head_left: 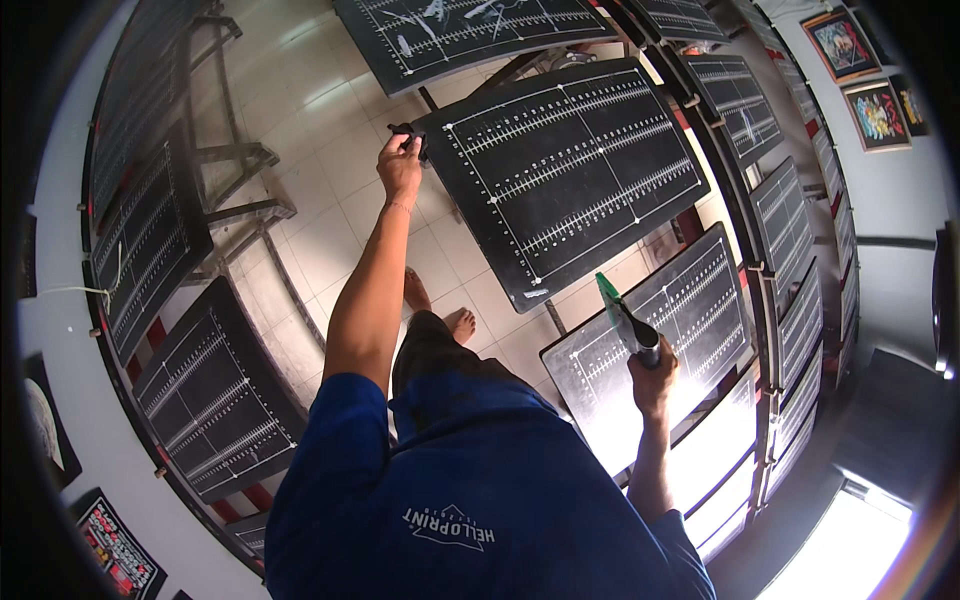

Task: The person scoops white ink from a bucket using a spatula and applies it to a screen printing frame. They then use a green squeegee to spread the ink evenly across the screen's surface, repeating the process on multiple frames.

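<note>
My left hand (400, 172) is raised at the left corner of a black board (580, 185) with white ruled scales and grid lines. Its fingers close round a small black object (407, 132), whose kind I cannot make out, beside the board's edge. Lower right, my right hand (654, 378) grips a dark-handled tool (636, 332) with a grey, rounded body and a green strip (607, 288) at its far end. This tool is held over another ruled black board (690, 310), which shines with glare.
More ruled boards stand in rows on the right (737, 105) and left (215, 390), on dark metal frames (240, 210). A far board (470, 30) bears whitish smears. Pale floor tiles (345, 215) run between the rows. Framed pictures (842, 45) hang on the right wall.
</note>
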`<state>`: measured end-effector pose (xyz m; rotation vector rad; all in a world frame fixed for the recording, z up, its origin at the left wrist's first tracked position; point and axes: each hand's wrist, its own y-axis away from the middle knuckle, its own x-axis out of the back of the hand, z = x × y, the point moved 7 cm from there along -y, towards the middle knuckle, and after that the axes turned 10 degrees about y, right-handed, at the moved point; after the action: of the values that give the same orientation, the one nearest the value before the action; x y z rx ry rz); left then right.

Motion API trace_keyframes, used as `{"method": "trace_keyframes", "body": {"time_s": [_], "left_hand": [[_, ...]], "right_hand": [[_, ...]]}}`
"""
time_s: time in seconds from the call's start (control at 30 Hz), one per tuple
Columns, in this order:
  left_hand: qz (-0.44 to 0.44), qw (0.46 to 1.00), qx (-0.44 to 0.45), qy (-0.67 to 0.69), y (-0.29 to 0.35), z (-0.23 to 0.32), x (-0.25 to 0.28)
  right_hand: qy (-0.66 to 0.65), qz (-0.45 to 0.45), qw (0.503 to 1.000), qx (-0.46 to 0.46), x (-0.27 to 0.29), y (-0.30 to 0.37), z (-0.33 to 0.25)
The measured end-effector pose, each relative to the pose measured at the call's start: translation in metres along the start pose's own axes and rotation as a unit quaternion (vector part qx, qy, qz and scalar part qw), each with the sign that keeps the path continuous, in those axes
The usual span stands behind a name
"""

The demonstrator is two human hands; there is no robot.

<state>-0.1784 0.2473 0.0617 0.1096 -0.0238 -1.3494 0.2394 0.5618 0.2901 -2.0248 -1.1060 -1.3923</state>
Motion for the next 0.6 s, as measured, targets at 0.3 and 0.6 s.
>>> {"method": "trace_keyframes", "body": {"time_s": [0.3, 0.6], "left_hand": [[-0.059, 0.973, -0.090, -0.206, 0.111, 0.048, -0.003], [-0.272, 0.951, 0.068, -0.128, 0.296, 0.010, -0.004]], "right_hand": [[-0.124, 0.020, 0.992, 0.003, -0.003, -0.018, -0.001], [-0.027, -0.003, 0.975, 0.222, -0.042, -0.145, -0.127]]}}
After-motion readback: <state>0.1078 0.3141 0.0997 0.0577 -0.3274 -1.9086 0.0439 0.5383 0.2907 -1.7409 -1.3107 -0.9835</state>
